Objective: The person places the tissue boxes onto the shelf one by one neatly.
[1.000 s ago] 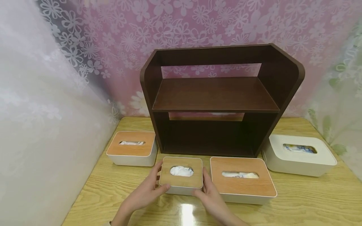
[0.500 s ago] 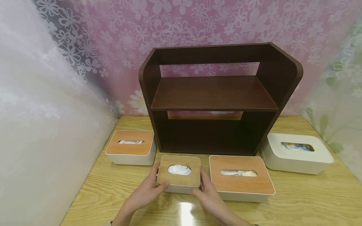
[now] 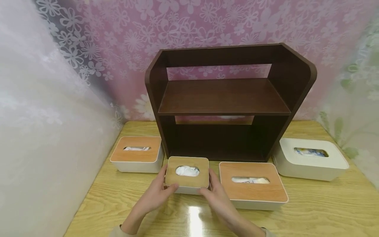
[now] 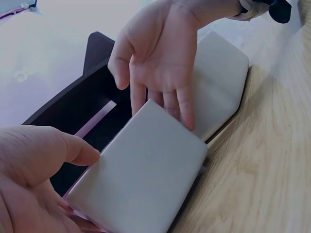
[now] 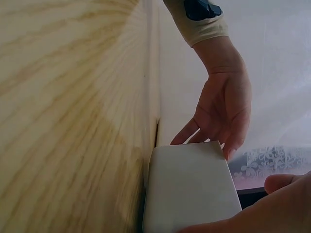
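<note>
A small white tissue box with a light wooden lid is between my two hands, in front of the shelf. White tissue shows in its oval slot. My left hand grips the left side, its thumb at the front left corner. On the other side my right hand holds it, thumb on the front and fingers along the side. In the left wrist view the box's plain white front faces the camera, with the right hand's fingers behind its far edge. Whether the box is slightly off the table cannot be told.
Behind stands a dark brown two-tier shelf. A larger orange-lidded tissue box is close by on the right. Another orange-lidded box stands left, and an all-white box far right. Everything is on a wood-grain table.
Both hands and the small tissue box have moved away from me, nearer the shelf's front. The other boxes stay where they were; the view shifted slightly.
</note>
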A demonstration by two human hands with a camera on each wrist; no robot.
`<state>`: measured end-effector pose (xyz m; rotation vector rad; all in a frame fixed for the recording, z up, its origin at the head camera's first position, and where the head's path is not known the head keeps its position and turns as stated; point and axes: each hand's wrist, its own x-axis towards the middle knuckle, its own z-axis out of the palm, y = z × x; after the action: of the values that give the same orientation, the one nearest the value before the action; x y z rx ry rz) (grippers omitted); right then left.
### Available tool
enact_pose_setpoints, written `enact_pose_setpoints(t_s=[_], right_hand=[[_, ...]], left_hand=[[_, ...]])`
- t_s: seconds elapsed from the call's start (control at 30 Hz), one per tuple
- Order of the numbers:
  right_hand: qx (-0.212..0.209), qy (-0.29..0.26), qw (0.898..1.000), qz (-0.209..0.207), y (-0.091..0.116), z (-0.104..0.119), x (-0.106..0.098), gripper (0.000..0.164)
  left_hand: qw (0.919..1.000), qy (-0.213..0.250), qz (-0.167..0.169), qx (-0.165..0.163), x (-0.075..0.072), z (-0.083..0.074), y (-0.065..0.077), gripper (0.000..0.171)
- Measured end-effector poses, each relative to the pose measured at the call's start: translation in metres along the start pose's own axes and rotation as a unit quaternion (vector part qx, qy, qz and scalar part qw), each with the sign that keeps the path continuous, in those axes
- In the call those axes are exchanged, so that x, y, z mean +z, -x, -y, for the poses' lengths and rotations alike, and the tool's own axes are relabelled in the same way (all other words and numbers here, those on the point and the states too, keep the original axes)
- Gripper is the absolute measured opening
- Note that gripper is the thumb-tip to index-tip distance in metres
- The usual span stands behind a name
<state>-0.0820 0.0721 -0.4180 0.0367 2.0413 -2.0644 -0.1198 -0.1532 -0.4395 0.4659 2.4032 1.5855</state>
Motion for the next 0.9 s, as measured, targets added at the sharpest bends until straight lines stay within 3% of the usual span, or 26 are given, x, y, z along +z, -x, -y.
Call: enact_pose_setpoints(t_s=[0.3,0.6,0.9], right_hand=[[-0.011,-0.021,0.999,-0.026,-0.018,0.003,0.002,0.094],[-0.023,-0.09,0.994,-0.058,-0.035,0.0,0.008,0.095],[-0.051,-0.132,0.986,-0.086,-0.041,-0.006,0.01,0.091]], left_hand=[[0.9976,0.047,-0.02,0.046,0.005,0.0,-0.021,0.082],[0.9979,0.025,-0.049,0.033,0.008,0.002,-0.033,0.091],[0.9969,0.024,-0.058,0.049,0.008,0.007,-0.04,0.09]])
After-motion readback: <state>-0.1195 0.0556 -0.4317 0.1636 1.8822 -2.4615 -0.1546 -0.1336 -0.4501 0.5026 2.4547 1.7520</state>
